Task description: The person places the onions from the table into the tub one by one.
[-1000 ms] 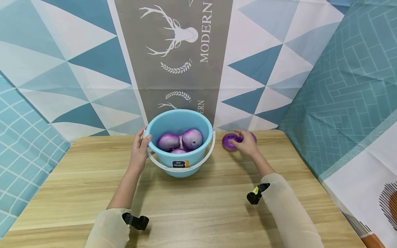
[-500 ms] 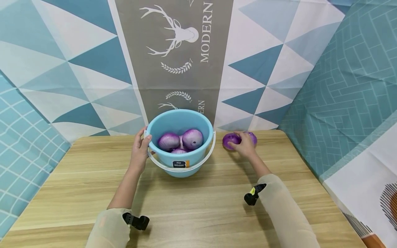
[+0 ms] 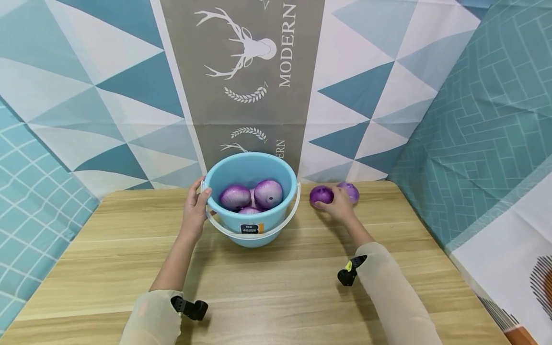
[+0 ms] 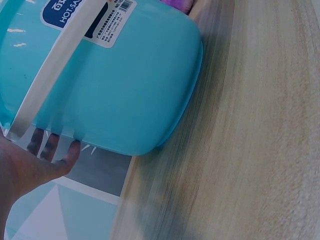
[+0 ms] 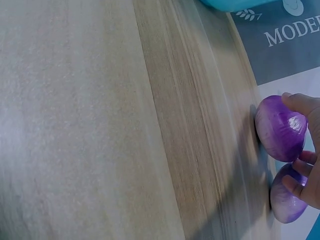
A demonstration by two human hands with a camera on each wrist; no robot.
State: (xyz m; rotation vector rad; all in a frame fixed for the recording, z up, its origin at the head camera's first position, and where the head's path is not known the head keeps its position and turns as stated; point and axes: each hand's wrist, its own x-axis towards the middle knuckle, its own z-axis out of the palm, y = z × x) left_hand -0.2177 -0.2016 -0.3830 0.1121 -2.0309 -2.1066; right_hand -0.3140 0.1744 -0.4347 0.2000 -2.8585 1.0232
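A light blue bucket (image 3: 246, 225) with a white handle (image 3: 276, 230) stands upright at the back of the wooden table, with several purple onions (image 3: 268, 193) inside. At its left side, my left hand (image 3: 195, 211) holds the bucket near the rim, thumb by the handle joint; in the left wrist view its fingers (image 4: 69, 156) reach behind the wall. To the bucket's right, my right hand (image 3: 340, 207) grips a dark purple onion (image 5: 281, 129), thumb on one side and fingers on the other. A second, paler onion (image 3: 350, 192) lies right beside that hand, close to its fingers.
The wooden table (image 3: 276, 297) ends against a patterned wall cloth (image 3: 241, 105) just behind the bucket and onions. Tile-print cloth (image 3: 483, 120) hangs along the right side. Both sleeves carry a black wrist camera (image 3: 189, 307).
My right hand has shifted slightly left and its fingers have come in round the darker onion, showing more of the paler one. The left hand and bucket stay in place.
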